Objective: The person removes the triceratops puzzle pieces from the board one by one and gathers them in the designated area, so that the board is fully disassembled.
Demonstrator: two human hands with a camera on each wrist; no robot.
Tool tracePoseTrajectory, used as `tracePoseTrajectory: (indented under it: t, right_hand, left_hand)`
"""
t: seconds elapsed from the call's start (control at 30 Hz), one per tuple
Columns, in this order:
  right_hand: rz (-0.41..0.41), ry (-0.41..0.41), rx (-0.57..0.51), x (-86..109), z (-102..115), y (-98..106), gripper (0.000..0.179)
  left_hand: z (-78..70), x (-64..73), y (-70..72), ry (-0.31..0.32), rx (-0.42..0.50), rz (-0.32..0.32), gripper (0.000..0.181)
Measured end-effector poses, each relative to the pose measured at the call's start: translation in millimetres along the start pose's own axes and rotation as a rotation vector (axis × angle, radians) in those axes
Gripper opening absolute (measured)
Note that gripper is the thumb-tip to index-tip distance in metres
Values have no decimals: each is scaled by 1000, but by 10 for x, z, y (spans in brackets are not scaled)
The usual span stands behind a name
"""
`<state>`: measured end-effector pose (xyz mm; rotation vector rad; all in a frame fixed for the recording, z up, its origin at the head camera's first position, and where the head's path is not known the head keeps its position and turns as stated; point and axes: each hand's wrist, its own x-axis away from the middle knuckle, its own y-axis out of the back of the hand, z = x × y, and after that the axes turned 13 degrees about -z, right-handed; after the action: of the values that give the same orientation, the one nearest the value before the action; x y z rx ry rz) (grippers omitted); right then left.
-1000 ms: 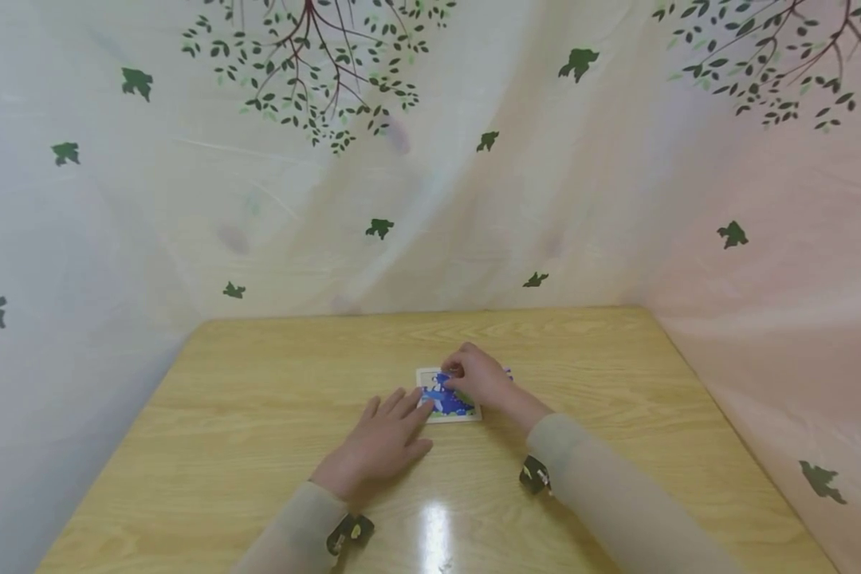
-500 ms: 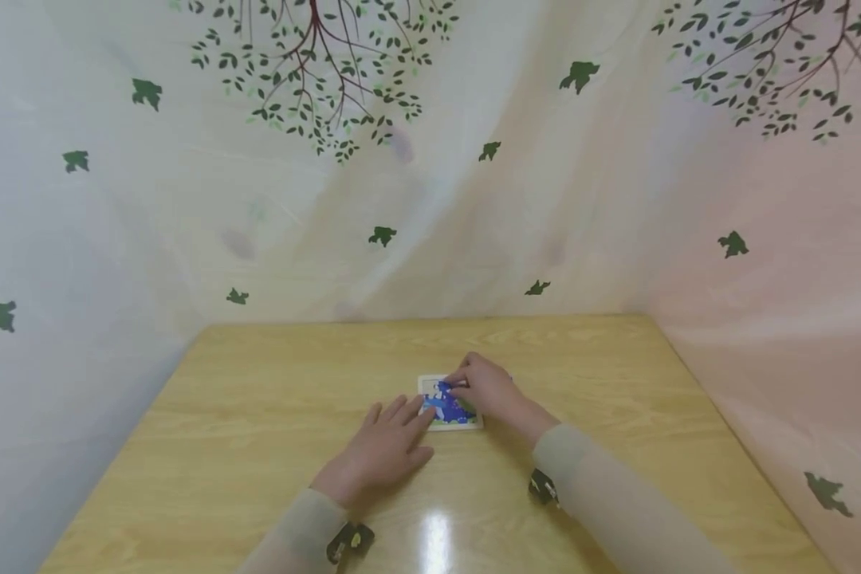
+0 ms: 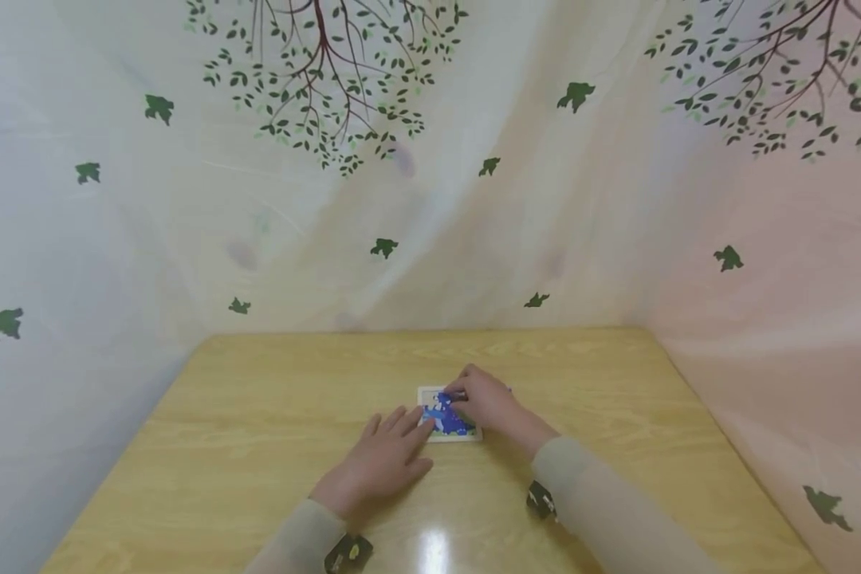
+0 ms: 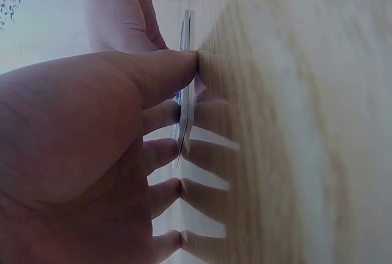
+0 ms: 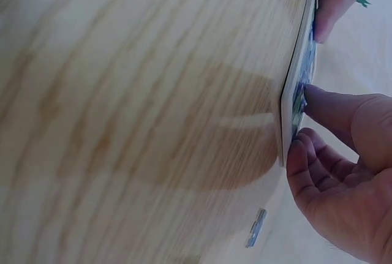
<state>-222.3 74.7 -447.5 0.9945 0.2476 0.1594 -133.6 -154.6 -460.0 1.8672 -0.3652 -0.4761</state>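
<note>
A small jigsaw puzzle [image 3: 445, 416] with a blue cartoon picture and a pale frame lies flat on the wooden table. My left hand [image 3: 376, 462] is spread palm down, some fingertips resting on the puzzle's left edge; its thumb [image 4: 165, 71] stands out toward the near side. Over the upper right part, my right hand [image 3: 489, 400] has thumb and forefinger on a blue puzzle piece, largely covered by the fingers. In the right wrist view the thumb [image 5: 331, 108] touches the puzzle's face, while the other fingers curl by its edge.
A loose puzzle piece [image 5: 256, 227] lies on the table just beyond the right hand. The wooden table [image 3: 273, 399] reaches back to a pale curtain [image 3: 430, 199] printed with branches and leaves. Each wrist carries a small dark camera.
My right thumb and forefinger have spread slightly and settled lower onto the puzzle. The left hand stays in place. The whole head view has tilted slightly upward.
</note>
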Motion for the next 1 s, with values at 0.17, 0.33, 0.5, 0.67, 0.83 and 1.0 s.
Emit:
tracePoseTrajectory:
  t: [0.17,0.33,0.5,0.67,0.83,1.0]
  right_hand:
    - [-2,-6,-41,17,-6,6,25]
    - [-19,14,-65,6,-9,5,23]
    - [-45,-9,-64,-5,5,-25,18]
    - [-63,-35,-44,-3,25,-89,17]
    - [-66,-59,-36,2,47,-109,17]
    - [-68,-85,-32,1,49,-110,17]
  left_hand:
    - [-24,7,3,4,7,0,66]
    - [-66,37,38,-8,6,-17,65]
    - [-99,56,86,-19,11,-17,64]
    - [-97,74,80,-10,10,-17,63]
    - [-94,82,61,-13,-2,-19,64]
    - [-100,84,64,-28,-5,-27,64]
